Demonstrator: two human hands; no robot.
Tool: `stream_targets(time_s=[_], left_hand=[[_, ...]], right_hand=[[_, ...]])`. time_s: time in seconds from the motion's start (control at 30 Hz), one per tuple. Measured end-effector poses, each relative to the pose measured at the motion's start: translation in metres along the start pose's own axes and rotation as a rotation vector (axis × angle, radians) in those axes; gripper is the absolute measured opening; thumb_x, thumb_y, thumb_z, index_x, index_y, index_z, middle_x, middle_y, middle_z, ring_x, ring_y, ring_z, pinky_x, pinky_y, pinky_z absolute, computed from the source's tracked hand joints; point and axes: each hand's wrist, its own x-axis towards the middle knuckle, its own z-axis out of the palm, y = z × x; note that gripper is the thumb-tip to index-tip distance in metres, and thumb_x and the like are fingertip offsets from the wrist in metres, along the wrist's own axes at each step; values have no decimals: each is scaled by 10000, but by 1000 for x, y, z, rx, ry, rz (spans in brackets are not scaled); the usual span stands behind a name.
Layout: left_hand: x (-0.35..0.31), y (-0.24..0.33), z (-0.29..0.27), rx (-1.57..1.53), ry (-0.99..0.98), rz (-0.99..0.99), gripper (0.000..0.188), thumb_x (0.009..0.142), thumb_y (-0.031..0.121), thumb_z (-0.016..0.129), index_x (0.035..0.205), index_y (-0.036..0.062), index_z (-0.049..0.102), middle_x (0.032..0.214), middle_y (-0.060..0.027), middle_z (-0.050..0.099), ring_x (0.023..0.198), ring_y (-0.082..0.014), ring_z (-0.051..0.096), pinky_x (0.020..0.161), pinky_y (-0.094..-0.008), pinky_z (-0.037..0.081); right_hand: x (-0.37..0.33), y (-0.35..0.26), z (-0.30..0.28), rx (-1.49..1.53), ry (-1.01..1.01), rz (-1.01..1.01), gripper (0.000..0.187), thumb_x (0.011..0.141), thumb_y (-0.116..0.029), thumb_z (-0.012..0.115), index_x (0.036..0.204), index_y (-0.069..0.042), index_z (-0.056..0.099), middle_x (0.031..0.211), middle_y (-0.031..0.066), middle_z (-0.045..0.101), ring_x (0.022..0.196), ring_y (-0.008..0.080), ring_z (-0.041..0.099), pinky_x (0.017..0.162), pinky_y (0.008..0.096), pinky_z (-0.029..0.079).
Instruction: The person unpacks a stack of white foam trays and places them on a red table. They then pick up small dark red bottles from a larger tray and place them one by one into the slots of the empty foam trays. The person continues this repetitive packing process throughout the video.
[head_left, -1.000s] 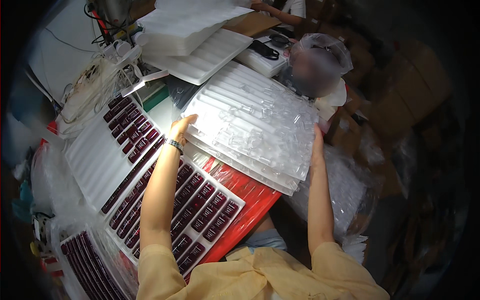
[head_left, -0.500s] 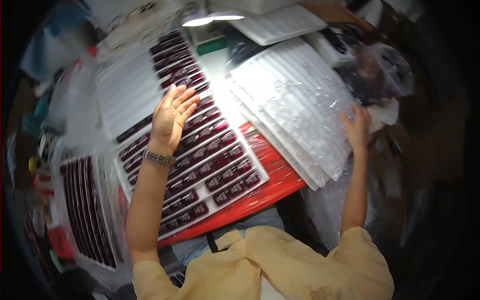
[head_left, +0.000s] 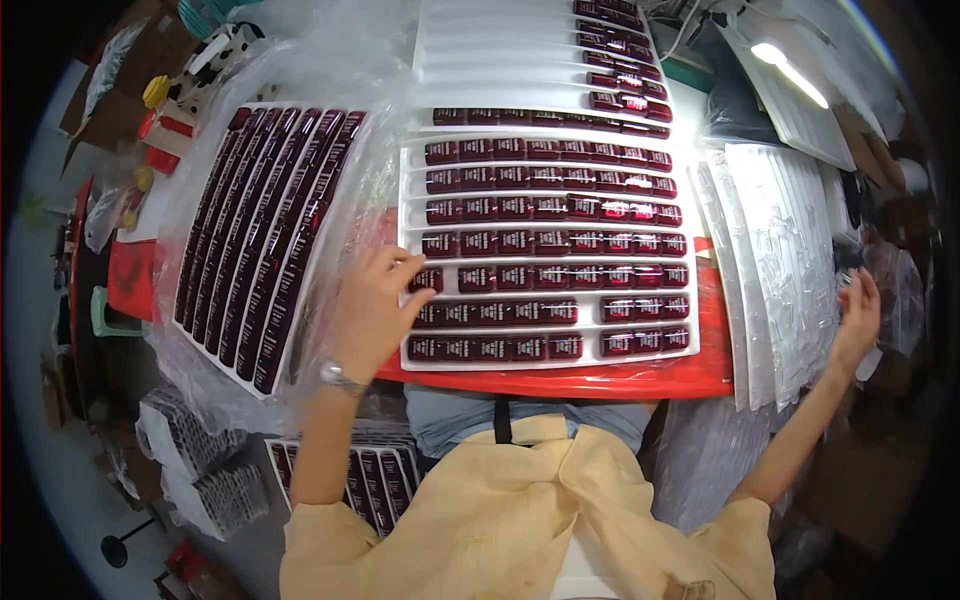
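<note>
In front of me lies a white ribbed tray (head_left: 590,366) with rows of small glossy dark red blocks with pale print (head_left: 515,244). My left hand (head_left: 375,305) is at its left edge. Its thumb and forefinger close round the end block (head_left: 426,280) of one row, with a gap to the block's right. Two lower rows also have a gap right of their middle. Far to the right, my right hand (head_left: 857,315) is held beside a stack of clear-wrapped white trays (head_left: 775,260). Its fingers are bent together at a small dark thing I cannot make out.
Behind lies another white tray (head_left: 490,60), partly filled with blocks. A plastic-wrapped full tray (head_left: 270,240) stands at the left. A lit lamp (head_left: 790,75) hangs at the back right. The table (head_left: 560,383) has a red cover; bundled packs (head_left: 200,450) sit low at the left.
My view has turned, so the trays sit straighter. My left hand has come down from above the tray to its left edge and closed on a block. My right hand's fingers have drawn together.
</note>
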Motion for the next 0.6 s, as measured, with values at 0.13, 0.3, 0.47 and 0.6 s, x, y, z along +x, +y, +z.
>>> stream_targets(time_s=[0.13,0.3,0.47,0.6], left_hand=[[-16,-23,24,48,59,28,360,673,79,764,1010,13,657,961,-88,598,926,-282,551,820,-354,456],[-26,15,19,-689,-23,-73,374,727,-1,745,1081,8,625,1047,-92,616,926,-204,613,780,-302,504],[-50,17,33,-1151,-17,-293,393,730,-22,748,1098,6,615,1068,-109,613,899,-180,622,780,-296,525],[-25,-8,17,-253,38,-110,350,731,-40,717,1068,2,633,1018,-101,572,894,-240,591,704,-333,477]], right_hand=[[-144,-105,166,426,-585,146,214,902,-15,560,1106,-36,621,963,55,669,669,54,549,631,193,457],[-249,-161,263,726,-962,169,234,831,34,662,1057,49,601,1007,104,637,793,103,609,668,230,523],[-269,-171,264,220,-1039,-372,552,697,-123,822,1208,-94,617,1227,151,547,908,223,576,706,329,522],[-178,-117,205,-120,-652,-294,419,733,-29,765,1124,-6,615,1085,156,652,952,263,631,824,363,507]])
